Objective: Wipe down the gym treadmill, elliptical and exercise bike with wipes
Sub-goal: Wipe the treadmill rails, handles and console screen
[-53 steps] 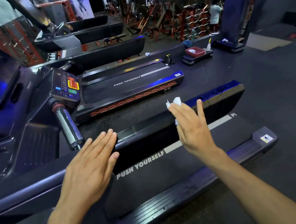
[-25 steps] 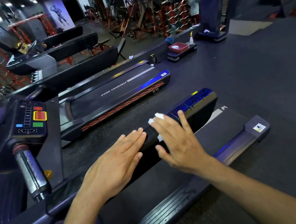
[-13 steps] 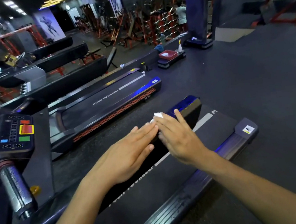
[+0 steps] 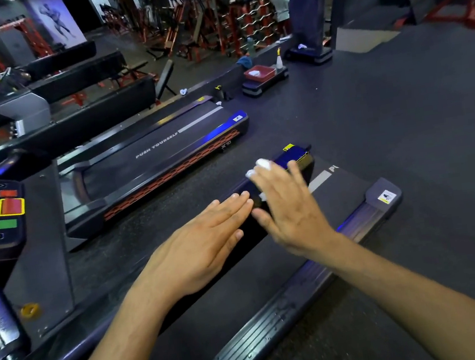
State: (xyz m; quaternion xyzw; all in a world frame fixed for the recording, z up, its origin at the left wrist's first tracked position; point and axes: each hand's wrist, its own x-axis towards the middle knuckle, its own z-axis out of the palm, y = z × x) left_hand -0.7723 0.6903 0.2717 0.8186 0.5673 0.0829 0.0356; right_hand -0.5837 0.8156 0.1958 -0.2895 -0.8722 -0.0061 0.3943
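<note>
Gym floor, treadmill [image 4: 348,183] at 12: right hand [image 4: 290,209] flat, pressing wipe [image 4: 263,164] on rail [image 4: 293,154]; left hand [image 4: 205,244] flat, empty. Elliptical, bike pending.

A dark rubber gym floor [image 4: 403,115] fills the right side. At its far edge sits a low black step platform [image 4: 265,83] carrying a red tray [image 4: 268,70] and, just beside the tray, a small white spray bottle [image 4: 278,60]. A blue cloth [image 4: 245,61] lies on the ledge behind the platform. A dark blue pillar [image 4: 308,1] rises further right. Beyond it stand red racks of barbells [image 4: 248,18], with a person in a white top [image 4: 281,3] facing them. A bodybuilder poster [image 4: 56,19] hangs on the far left wall.
</note>
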